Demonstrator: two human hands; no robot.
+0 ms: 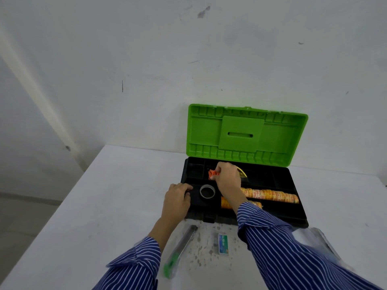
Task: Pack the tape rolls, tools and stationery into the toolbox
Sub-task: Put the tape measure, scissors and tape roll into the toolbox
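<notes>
Black plastic toolbox [297, 214] stands open on the white table [104, 206], its bright green ribbed lid [247, 132] upright against the white wall [188, 59].

Right hand [227, 181] reaches into the tray; fingers curled, pinching a small orange item [212, 174] over a rear compartment. What the item is cannot be told. Behind this hand, a yellow object [241, 171] shows only at its edge.

Left hand [177, 200] rests on the toolbox's left front rim, fingers bent over the edge, gripping it.

Between the two hands, in the tray's front-left bay: a roll of clear tape [207, 191], lying flat. Right of the right wrist, a row of orange-yellow tape rolls [270, 194] with red print runs along the tray; a shorter row [227, 203] lies nearer. The print is not legible.

Below the hands, on the stained table front: a long grey tool with a green handle end [180, 250], blurred, and a small blue-and-white box [223, 243]; its label is too small to read. Free table lies left of the left hand.
</notes>
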